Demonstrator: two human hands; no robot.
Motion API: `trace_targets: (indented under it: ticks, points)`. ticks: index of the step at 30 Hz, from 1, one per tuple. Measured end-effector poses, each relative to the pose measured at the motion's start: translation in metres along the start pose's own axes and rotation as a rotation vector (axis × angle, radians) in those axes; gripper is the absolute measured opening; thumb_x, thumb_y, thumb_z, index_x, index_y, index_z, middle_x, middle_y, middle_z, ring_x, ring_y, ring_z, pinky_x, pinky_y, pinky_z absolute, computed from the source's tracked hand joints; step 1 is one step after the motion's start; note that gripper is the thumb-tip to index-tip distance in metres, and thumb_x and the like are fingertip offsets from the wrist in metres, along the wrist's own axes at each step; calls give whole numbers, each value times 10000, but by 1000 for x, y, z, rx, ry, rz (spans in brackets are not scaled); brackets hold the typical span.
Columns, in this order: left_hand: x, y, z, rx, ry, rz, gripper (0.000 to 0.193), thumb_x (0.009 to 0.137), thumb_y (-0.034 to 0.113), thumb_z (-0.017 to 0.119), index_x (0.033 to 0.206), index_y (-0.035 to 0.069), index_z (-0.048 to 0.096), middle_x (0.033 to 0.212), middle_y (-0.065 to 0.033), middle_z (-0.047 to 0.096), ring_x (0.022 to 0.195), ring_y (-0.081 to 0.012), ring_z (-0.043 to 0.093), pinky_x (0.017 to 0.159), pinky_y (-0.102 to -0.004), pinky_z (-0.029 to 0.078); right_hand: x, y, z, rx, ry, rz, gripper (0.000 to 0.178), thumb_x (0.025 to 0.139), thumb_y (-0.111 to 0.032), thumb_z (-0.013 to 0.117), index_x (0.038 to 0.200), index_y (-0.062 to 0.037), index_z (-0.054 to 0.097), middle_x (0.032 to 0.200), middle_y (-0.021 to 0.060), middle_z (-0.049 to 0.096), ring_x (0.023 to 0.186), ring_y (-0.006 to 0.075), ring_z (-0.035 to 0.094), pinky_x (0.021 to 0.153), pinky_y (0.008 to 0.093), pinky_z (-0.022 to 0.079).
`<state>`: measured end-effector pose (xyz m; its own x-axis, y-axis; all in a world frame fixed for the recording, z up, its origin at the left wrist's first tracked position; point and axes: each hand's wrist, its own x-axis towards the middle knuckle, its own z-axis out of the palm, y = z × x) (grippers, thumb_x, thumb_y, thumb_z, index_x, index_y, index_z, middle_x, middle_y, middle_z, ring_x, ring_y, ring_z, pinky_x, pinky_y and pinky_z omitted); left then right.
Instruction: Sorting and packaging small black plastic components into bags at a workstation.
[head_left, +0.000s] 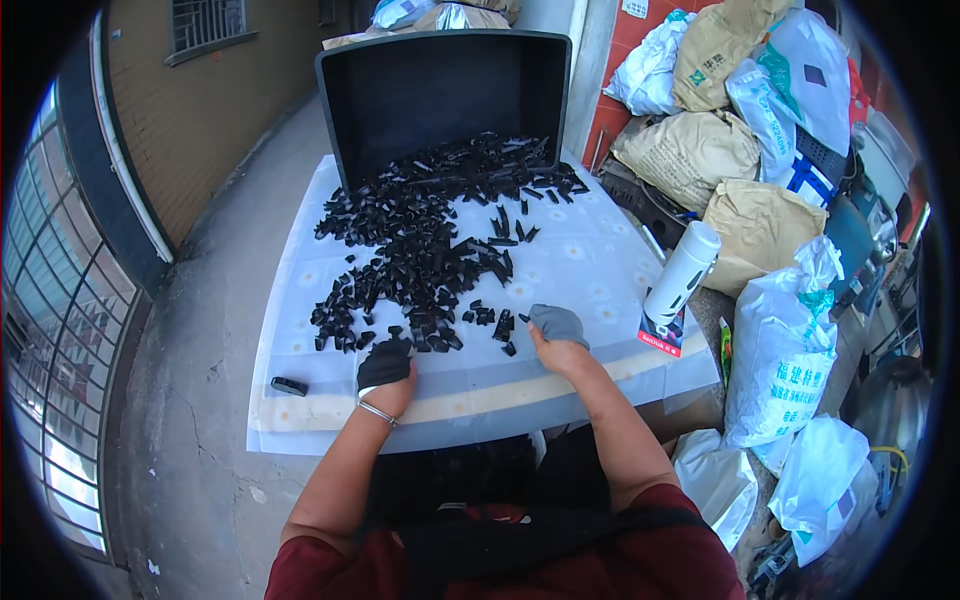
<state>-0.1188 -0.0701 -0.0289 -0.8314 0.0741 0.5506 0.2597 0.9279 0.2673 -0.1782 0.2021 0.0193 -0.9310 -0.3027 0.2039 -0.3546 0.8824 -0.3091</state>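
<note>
A heap of small black plastic pieces (430,255) spills from a large black tub (445,95) tipped on its side across a white patterned tablecloth (580,270). At the heap's near edge is my left hand (386,374), in a dark fingerless-looking glove, its fingers curled; what they hold, if anything, cannot be made out among the dark pieces. My right hand (558,335), in a grey glove, pinches a small black piece (524,318) to the right of the heap. A few loose pieces (503,325) lie between the hands. A larger dark object (290,386) sits apart near the left edge.
A white bottle (684,270) stands on a red and dark card (660,332) at the table's right. Beyond that edge are stacked white sacks (785,350) and brown sacks (765,230). Along the left run a concrete walkway (200,370) and a barred window (60,300).
</note>
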Motion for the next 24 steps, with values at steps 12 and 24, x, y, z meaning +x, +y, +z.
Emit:
trace_targets:
  ticks: [12, 24]
  points:
    - [-17, -18, -4, -227, 108, -144, 262, 793, 209, 559, 946, -4, 559, 814, -175, 599, 685, -335, 580, 628, -404, 458, 64, -26, 7, -103, 46, -182, 288, 820, -266, 495, 993, -56, 590, 1028, 138, 581, 963, 313, 529, 845, 384, 409]
    - [-20, -11, -16, -372, -8, -250, 262, 779, 195, 598, 970, 18, 569, 780, -139, 616, 674, -310, 595, 601, -376, 470, 198, -47, 34, -107, -292, -34, 406, 795, -407, 479, 1124, -179, 551, 1138, 102, 546, 1031, 279, 512, 879, 354, 400]
